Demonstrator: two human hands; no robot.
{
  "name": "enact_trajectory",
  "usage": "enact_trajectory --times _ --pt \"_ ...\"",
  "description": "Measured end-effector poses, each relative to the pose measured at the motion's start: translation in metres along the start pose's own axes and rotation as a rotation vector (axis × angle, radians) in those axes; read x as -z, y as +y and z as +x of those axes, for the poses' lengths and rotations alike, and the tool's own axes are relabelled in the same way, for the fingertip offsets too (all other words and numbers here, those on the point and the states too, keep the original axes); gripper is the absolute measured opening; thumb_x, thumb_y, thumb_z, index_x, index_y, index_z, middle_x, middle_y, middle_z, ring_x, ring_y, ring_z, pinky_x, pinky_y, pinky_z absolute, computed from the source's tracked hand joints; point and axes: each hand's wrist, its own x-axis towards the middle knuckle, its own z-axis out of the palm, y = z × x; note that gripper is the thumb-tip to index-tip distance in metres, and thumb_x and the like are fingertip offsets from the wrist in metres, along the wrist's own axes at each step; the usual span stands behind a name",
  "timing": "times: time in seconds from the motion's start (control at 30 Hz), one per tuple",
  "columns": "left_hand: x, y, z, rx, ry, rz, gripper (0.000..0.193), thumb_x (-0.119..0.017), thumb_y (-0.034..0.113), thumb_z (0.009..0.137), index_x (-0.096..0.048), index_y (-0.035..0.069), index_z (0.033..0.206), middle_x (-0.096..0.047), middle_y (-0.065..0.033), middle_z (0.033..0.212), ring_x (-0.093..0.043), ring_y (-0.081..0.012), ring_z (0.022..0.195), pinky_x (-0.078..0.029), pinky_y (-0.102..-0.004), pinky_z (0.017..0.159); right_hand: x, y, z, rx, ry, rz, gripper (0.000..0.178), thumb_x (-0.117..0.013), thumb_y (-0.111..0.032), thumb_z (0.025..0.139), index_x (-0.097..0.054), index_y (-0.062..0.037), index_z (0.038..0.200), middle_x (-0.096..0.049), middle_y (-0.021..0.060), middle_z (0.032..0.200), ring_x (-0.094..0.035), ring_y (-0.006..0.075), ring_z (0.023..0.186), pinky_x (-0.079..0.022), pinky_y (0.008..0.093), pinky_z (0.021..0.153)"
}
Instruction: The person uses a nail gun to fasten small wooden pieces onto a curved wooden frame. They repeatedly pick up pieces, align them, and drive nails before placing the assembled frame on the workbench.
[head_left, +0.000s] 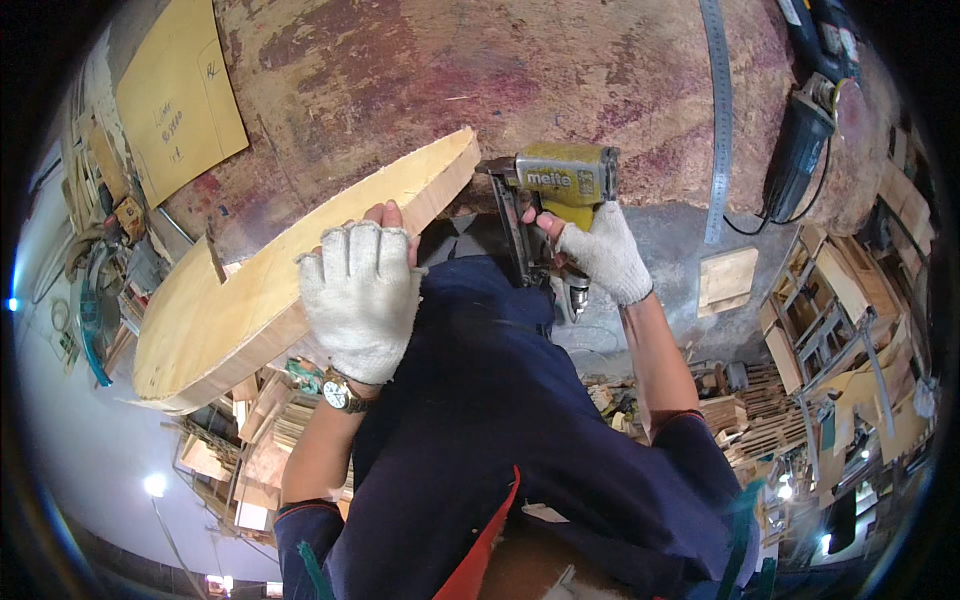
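Left hand (pixel 360 295): gripping the wooden panel (pixel 235 315); best braced, well clear!
Right hand (pixel 605 252): grasping the nail gun (pixel 567 174); square aim matters here!

Yellow sheet (pixel 185 115) at left — metal ruler (pixel 718 130) and dark corded grinder (pixel 797 150) at right.
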Motion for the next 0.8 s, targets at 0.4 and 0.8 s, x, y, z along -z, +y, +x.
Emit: enact_trajectory --times 0.4,0.8 --pt "0.004 -0.001 0.0 -0.032 0.004 0.052 0.05 -0.08 0.026 0.083 -0.068 0.01 0.128 -0.071 -0.0073 0.109 -0.063 -0.0296 0.099 -0.047 -0.0471 0.085 0.019 0.037 0.031 0.089 -0.105 0.229 0.04 -0.074 -0.017 0.094 -0.061 -0.0001 0.128 -0.074 0.007 0.103 -0.056 0.008 0.059 -0.049 0.0256 0.054" --pt "0.007 -0.001 0.005 -0.051 0.022 0.042 0.045 -0.08 0.026 0.085 -0.069 0.008 0.125 -0.069 -0.0087 0.103 -0.063 -0.0287 0.096 -0.047 -0.0458 0.084 0.016 0.038 0.025 0.074 -0.119 0.209 0.036 -0.075 -0.018 0.095 -0.063 0.0011 0.124 -0.073 0.0071 0.098 -0.055 0.0073 0.058 -0.048 0.025 0.052"
